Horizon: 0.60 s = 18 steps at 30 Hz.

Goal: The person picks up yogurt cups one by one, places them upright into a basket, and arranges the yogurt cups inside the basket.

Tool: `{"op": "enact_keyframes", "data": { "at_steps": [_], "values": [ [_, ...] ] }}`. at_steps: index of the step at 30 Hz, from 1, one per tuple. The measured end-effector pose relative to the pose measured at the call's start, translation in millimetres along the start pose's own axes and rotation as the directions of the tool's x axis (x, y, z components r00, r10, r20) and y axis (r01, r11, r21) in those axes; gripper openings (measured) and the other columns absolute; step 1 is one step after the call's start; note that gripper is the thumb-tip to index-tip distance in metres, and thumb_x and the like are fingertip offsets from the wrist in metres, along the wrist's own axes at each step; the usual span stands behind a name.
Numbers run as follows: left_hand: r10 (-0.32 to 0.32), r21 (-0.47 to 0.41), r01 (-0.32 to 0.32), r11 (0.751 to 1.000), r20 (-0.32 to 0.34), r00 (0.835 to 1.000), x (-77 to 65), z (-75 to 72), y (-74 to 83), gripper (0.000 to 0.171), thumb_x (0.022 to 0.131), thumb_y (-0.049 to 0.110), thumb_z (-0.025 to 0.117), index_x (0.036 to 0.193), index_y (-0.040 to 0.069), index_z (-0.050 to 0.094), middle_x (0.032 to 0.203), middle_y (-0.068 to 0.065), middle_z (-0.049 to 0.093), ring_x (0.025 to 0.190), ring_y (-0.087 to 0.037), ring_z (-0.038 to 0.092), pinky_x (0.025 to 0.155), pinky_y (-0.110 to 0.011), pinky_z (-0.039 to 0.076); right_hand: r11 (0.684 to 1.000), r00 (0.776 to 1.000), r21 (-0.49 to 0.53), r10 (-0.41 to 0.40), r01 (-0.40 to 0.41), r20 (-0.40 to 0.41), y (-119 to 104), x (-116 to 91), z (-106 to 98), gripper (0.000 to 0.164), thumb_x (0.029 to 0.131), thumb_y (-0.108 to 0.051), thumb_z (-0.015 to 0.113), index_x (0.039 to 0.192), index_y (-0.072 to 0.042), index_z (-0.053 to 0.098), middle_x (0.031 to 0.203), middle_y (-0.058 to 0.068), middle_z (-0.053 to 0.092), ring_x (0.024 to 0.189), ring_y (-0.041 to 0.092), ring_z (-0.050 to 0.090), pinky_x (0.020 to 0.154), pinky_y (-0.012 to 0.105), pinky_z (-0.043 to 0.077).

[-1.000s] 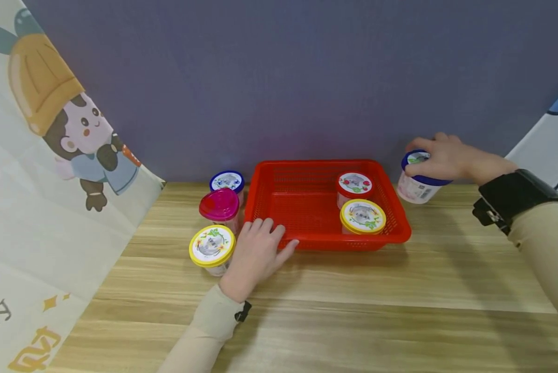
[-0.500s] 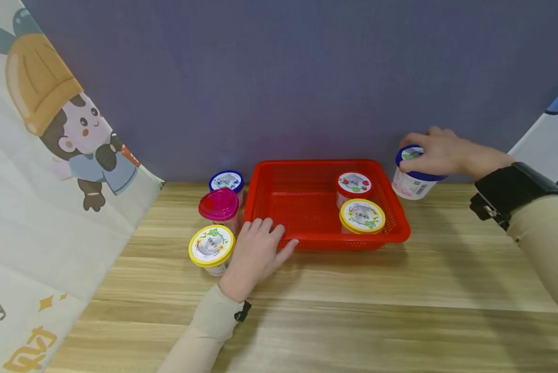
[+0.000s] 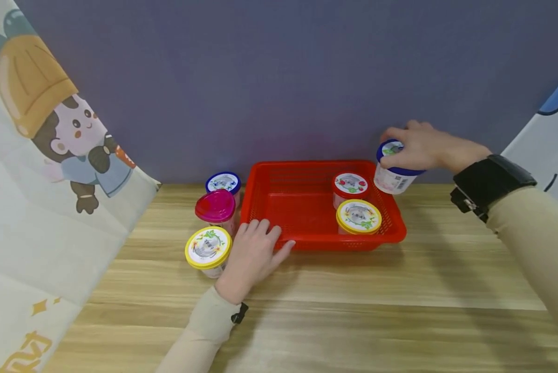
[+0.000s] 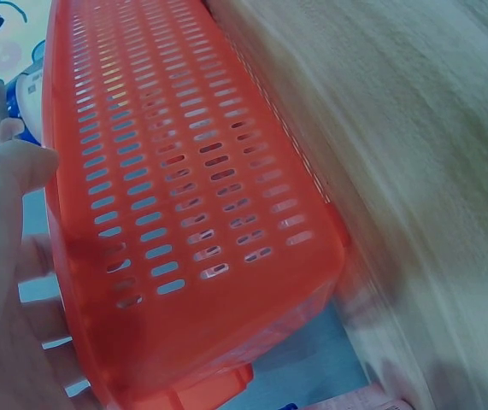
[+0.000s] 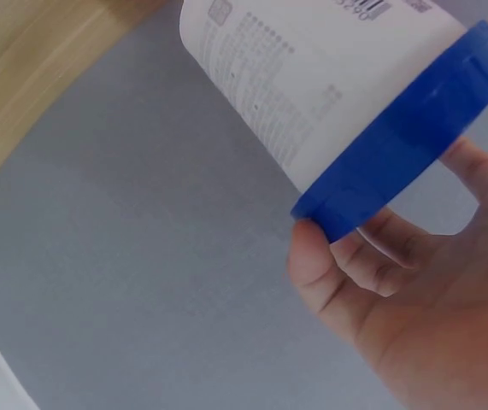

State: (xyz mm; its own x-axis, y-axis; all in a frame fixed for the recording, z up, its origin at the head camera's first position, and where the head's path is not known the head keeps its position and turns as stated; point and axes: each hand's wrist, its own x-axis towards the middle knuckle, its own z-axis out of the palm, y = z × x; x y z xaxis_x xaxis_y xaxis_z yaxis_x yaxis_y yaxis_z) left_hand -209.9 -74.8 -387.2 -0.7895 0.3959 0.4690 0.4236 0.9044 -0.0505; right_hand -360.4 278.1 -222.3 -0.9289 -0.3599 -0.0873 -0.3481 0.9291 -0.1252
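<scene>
In the head view, my right hand holds a white tub with a blue lid from above, tilted close over the right end of the red plastic basket. Thumb and fingers grip the edge of the blue lid, as the right wrist view shows. My left hand holds the basket's front left rim, fingers over the edge and thumb along the front. Inside the basket at the right sit a red-lidded tub and a yellow-lidded tub.
Left of the basket stand a blue-lidded tub, a tub with a magenta, pointed lid and another yellow-lidded tub, near my left wrist. A grey-blue panel rises behind the wooden table.
My right hand has lifted the blue-lidded tub off the table and carried it left to the basket's right rim. The left hand keeps its place on the basket.
</scene>
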Motion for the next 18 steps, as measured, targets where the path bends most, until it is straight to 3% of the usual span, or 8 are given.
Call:
{"op": "enact_keyframes", "data": {
  "at_steps": [18],
  "values": [
    [-0.008, 0.009, 0.008, 1.0, 0.002, 1.0, -1.0, -2.1, 2.2, 0.044, 0.099, 0.054, 0.054, 0.095, 0.013, 0.069, 0.087, -0.006, 0.06, 0.081, -0.024, 0.054, 0.073, -0.038, 0.043, 0.999, 0.999, -0.02, -0.046, 0.046, 0.024, -34.3, 6.9, -10.2, 0.067, 0.093, -0.053, 0.054, 0.148, -0.017, 0.042, 0.136, 0.031, 0.036, 0.12, 0.051, 0.035, 0.085, 0.068, 0.046]
  ]
}}
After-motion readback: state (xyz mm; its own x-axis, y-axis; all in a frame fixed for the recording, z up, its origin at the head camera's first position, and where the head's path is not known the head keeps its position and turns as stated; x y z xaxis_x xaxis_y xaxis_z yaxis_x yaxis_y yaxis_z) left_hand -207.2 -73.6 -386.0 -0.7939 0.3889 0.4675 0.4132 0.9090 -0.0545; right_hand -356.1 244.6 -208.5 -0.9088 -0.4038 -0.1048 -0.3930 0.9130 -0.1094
